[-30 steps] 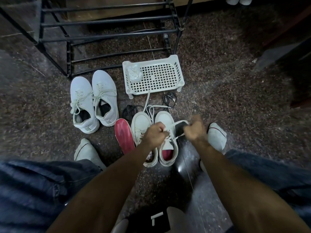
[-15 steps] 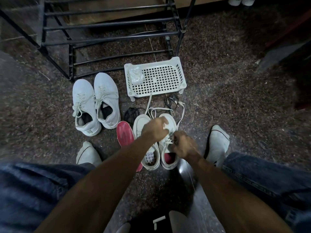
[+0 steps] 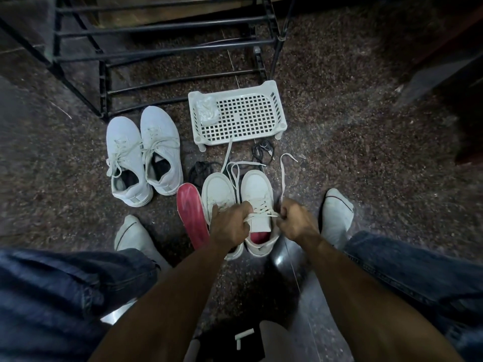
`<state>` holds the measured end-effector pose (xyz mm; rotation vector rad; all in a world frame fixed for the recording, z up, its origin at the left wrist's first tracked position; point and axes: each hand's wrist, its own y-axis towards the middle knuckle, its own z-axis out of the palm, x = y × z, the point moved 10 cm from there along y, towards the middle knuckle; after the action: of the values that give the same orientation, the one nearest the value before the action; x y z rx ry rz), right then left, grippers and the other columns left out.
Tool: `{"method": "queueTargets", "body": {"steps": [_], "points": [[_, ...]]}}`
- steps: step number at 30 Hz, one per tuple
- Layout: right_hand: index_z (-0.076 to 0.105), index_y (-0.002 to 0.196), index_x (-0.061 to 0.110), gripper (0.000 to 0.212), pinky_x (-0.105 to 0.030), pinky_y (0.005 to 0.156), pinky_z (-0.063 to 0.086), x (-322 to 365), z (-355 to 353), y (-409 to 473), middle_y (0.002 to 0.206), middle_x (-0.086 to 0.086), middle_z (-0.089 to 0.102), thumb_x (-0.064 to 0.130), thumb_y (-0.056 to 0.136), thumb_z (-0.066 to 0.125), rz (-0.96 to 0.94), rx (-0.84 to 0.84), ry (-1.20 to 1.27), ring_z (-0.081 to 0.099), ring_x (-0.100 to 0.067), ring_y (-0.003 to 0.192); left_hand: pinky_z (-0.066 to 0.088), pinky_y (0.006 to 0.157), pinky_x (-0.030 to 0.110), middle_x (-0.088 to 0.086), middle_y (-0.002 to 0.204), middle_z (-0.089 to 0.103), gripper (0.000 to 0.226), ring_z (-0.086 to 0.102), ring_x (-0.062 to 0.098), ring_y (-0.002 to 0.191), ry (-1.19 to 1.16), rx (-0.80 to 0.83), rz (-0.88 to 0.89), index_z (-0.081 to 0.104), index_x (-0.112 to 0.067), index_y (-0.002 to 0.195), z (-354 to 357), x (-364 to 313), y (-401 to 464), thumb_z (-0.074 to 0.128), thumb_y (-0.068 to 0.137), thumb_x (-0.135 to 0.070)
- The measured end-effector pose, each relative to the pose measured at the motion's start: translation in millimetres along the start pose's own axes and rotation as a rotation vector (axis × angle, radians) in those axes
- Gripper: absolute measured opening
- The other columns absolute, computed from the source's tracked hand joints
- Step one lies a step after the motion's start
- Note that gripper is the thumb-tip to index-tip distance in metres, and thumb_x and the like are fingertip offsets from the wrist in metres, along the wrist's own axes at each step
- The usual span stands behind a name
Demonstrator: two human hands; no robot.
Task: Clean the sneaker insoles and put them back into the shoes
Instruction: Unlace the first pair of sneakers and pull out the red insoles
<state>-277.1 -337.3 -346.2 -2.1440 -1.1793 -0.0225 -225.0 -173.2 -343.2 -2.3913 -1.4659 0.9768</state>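
Note:
Two white sneakers stand side by side on the floor in front of me. The right sneaker (image 3: 257, 189) has a red insole (image 3: 258, 236) showing in its heel opening. A loose red insole (image 3: 192, 212) lies on the floor against the left sneaker (image 3: 218, 190). My left hand (image 3: 230, 226) pinches the white lace (image 3: 261, 214) at the right sneaker's eyelets. My right hand (image 3: 296, 223) grips the other lace end, which runs up past the toe (image 3: 283, 173). The left sneaker's heel is hidden under my left hand.
A second pair of white sneakers (image 3: 142, 155) stands to the left. A white perforated plastic stool (image 3: 277, 118) holding a crumpled wipe (image 3: 207, 113) sits behind, with a black metal shoe rack (image 3: 162, 50) beyond. Black cords (image 3: 200, 171) lie nearby. My socked feet (image 3: 337, 215) flank the shoes.
My hands came together over the right sneaker's laces, then spread slightly apart again, drawing the lace sideways. The camera view shifted a little.

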Motion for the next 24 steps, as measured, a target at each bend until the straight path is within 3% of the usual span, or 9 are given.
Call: {"method": "queueTargets", "body": {"steps": [4,6,9,14,16,18,20,24], "points": [[0.051,0.088,0.022,0.012,-0.036,0.077,0.047,11.2,-4.0,-11.1,0.104,-0.006,0.062,0.031,0.087,0.058,-0.031,-0.062,-0.095,0.062,-0.031,0.096,0.017,0.116,0.052,-0.002,0.118,0.044,0.026,0.05,0.021,0.114,0.22,-0.078,0.175,0.048,-0.026,0.111,-5.1,-20.4,-6.9,0.056,0.088,-0.016],[0.051,0.087,0.021,0.01,-0.033,0.074,0.045,11.7,-1.6,-16.1,0.098,-0.006,0.064,0.028,0.087,0.058,0.026,-0.085,-0.009,0.062,-0.031,0.092,0.015,0.115,0.057,0.001,0.122,0.041,0.022,0.042,0.024,0.124,0.411,-0.079,0.287,0.055,-0.023,0.108,-2.2,-37.4,-8.6,0.055,0.087,-0.015],[0.049,0.078,0.019,0.012,-0.029,0.067,0.042,11.0,9.8,-19.0,0.084,-0.001,0.064,0.022,0.08,0.06,0.109,-0.063,0.18,0.06,-0.028,0.082,0.008,0.113,0.065,0.007,0.136,0.036,0.033,0.025,0.032,0.138,0.608,0.016,0.287,0.055,-0.019,0.123,11.9,-47.7,-3.0,0.054,0.09,-0.023],[0.045,0.064,0.02,0.02,-0.034,0.064,0.045,1.5,18.8,-10.5,0.063,0.004,0.056,0.019,0.069,0.064,0.14,-0.003,0.366,0.053,-0.023,0.067,0.006,0.112,0.067,0.013,0.127,0.042,0.035,0.043,0.041,0.122,0.731,0.053,0.24,0.049,-0.012,0.128,23.5,-54.0,13.0,0.047,0.094,-0.018],[0.043,0.062,0.019,0.022,-0.03,0.06,0.04,-0.1,17.9,-6.9,0.059,0.006,0.053,0.012,0.069,0.063,0.122,0.015,0.346,0.051,-0.021,0.064,0.023,0.11,0.057,0.013,0.123,0.045,0.03,0.053,0.037,0.11,0.708,0.065,0.27,0.056,-0.01,0.121,25.4,-59.1,15.4,0.044,0.094,-0.019],[0.044,0.063,0.018,0.022,-0.029,0.059,0.039,0.7,16.6,-4.8,0.058,0.006,0.053,0.008,0.072,0.062,0.09,0.018,0.307,0.053,-0.022,0.066,0.042,0.087,0.042,0.009,0.123,0.047,0.031,0.058,0.034,0.102,0.546,0.11,0.276,0.062,-0.011,0.114,24.9,-55.2,19.1,0.046,0.093,-0.026],[0.044,0.067,0.017,0.022,-0.031,0.063,0.04,3.8,14.6,-6.0,0.064,0.004,0.057,0.012,0.077,0.063,0.057,0.006,0.263,0.057,-0.025,0.072,0.047,0.075,0.036,0.004,0.121,0.056,0.028,0.063,0.029,0.095,0.337,0.144,0.243,0.063,-0.016,0.107,18.9,-40.7,30.0,0.05,0.089,-0.032],[0.048,0.084,0.019,0.011,-0.034,0.071,0.041,15.5,6.1,-17.3,0.09,-0.007,0.065,0.021,0.086,0.058,-0.001,-0.06,0.098,0.06,-0.032,0.088,0.051,0.085,0.036,0.003,0.106,0.07,0.021,0.065,0.027,0.098,0.139,0.241,0.148,0.069,-0.017,0.092,5.3,-26.5,48.6,0.058,0.083,-0.033]]}}
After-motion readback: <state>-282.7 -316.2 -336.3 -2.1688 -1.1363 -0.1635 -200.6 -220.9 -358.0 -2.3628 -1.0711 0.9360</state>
